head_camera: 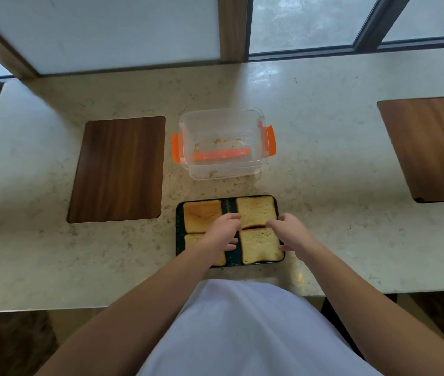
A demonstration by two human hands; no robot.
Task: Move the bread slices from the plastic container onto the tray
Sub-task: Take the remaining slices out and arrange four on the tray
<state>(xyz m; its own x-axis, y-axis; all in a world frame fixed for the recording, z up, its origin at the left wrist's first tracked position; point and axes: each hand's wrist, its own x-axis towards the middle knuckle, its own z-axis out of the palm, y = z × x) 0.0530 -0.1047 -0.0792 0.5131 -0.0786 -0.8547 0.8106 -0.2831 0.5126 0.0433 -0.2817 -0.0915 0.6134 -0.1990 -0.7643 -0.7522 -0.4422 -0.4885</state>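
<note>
Nearest the person, a dark tray (179, 226) sat at the counter's (324, 172) near edge with four bread slices on it in two rows. The left hand (222, 234) lay over the near-left slice (192, 238), fingers loosely spread and reaching toward the far-right slice (254, 213). The right hand (292, 234) rested at the tray's right side, fingers loosely curled, its fingertips on the seam between the far-right and near-right slice (260, 245); neither hand clearly gripped anything. The far-left slice (202, 215) lay uncovered. Just beyond the tray stood the plastic container (222, 145) (clear, with orange clips), holding only crumbs. A dark wooden board (118, 169) lay to its left, and another board (429, 147) lay far right.
</note>
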